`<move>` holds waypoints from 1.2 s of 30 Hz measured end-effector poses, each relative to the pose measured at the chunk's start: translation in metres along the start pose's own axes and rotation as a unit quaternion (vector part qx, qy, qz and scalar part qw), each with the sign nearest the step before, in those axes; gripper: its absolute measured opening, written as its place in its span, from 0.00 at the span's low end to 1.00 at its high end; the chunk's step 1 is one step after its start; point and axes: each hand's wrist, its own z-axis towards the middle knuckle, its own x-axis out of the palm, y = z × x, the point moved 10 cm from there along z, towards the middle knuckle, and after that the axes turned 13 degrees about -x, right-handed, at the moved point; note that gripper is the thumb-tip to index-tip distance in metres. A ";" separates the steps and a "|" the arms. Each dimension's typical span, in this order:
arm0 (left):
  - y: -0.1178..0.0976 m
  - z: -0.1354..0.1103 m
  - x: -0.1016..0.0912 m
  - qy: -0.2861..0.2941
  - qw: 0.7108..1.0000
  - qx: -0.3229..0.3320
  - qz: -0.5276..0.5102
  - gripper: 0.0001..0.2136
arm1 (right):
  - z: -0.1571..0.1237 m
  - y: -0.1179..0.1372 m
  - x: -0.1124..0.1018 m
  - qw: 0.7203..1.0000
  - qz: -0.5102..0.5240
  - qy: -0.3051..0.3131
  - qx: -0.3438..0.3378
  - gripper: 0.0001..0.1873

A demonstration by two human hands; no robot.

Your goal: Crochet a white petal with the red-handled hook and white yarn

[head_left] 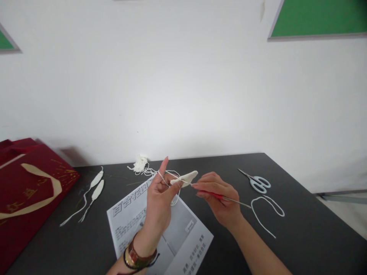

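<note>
My left hand [161, 193] pinches a small white crocheted piece [187, 178] between thumb and fingers, its index finger raised with white yarn [162, 176] running around it. In my right hand [219, 194] is a crochet hook [213, 194] with a red grip, its shaft sticking out behind the palm. The hook's front end points at the crocheted piece, and a strand lies between the two hands; whether the tip sits in a stitch is too small to tell. Loose yarn hangs below the left thumb.
A printed sheet [129, 217] lies under my hands on the dark table [229, 252]. Two white leaf-shaped crocheted pieces [98, 190] with tails and a red bag [34, 198] are left. Behind is a yarn heap [140, 163]; right are scissors [259, 184] and a yarn length [268, 198].
</note>
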 end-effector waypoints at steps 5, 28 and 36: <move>0.005 0.004 0.000 0.011 0.999 -0.033 -0.028 0.32 | -0.005 0.033 0.017 0.974 -0.133 0.096 -0.159 0.16; -0.017 0.008 0.005 0.016 0.971 0.103 0.214 0.06 | 0.006 0.026 0.000 0.994 -0.073 0.059 -0.053 0.13; -0.003 0.012 0.016 0.098 0.966 0.011 0.238 0.06 | 0.005 0.008 -0.019 0.998 -0.017 0.030 0.043 0.07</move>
